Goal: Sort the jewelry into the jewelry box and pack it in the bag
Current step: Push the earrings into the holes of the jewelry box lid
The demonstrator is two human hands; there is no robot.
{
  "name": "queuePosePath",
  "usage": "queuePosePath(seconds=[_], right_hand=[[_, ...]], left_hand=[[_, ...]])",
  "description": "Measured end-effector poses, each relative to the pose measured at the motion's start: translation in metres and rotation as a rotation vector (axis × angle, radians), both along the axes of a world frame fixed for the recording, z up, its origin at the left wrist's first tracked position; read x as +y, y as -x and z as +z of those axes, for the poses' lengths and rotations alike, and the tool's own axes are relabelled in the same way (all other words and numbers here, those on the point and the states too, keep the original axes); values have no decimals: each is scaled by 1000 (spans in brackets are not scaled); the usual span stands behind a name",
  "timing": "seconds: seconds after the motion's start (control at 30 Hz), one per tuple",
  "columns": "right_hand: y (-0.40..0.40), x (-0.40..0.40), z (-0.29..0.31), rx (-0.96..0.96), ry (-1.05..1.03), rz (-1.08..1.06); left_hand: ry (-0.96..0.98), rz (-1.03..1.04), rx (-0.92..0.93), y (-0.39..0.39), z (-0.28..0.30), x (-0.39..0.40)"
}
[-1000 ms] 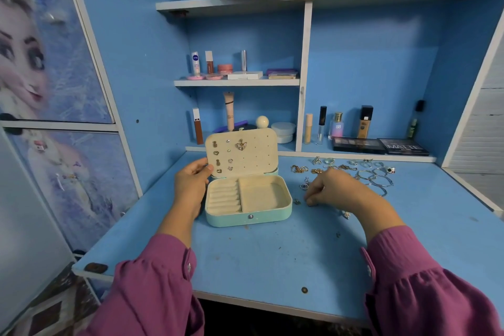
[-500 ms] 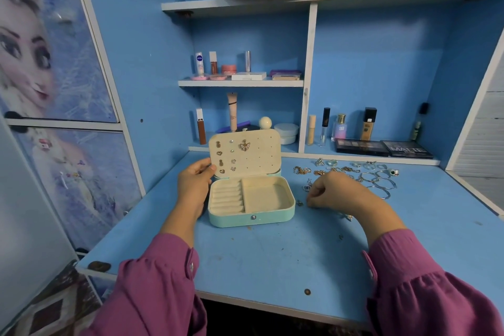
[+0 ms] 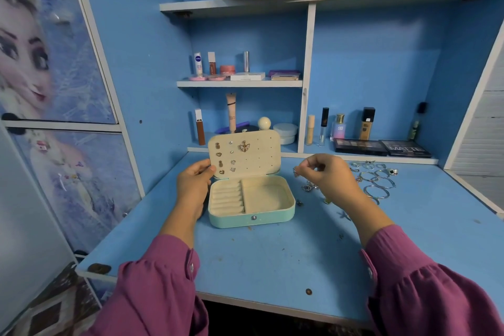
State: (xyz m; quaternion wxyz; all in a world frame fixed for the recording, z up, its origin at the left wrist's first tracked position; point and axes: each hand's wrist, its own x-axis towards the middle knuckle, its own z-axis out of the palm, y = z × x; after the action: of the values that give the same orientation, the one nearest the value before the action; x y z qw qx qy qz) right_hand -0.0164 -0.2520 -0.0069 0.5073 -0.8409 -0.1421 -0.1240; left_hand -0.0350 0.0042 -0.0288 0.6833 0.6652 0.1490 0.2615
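Bare desk (image 3: 259,259) lies near; the open jewelry box (image 3: 252,200) blocks the centre, scattered jewelry (image 3: 377,180) clutters the far right.

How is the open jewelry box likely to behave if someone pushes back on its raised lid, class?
The jewelry box looks small and probably light, so it may slide on the smooth table. Its upright lid could tip it backward; the left hand holds the lid's edge, likely steadying it.

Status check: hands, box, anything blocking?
Left hand holds lid open. Right hand pinches small earring beside box. Nothing blocking.
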Motion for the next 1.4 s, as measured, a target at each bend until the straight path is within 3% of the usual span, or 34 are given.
queuePosePath(seconds=[0.1, 0.43, 1.2, 1.4], right_hand=[[-1, 17, 1, 8, -113, 2], [-20, 68, 13, -64, -150, -8], [-31, 92, 5, -253, -29, -139], [-27, 93, 8, -176, -132, -190]], left_hand=[[14, -7, -3, 0, -1, 1], [20, -24, -14, 2, -1, 1], [32, -33, -3, 7, 5, -3], [27, -30, 2, 7, 4, -3]])
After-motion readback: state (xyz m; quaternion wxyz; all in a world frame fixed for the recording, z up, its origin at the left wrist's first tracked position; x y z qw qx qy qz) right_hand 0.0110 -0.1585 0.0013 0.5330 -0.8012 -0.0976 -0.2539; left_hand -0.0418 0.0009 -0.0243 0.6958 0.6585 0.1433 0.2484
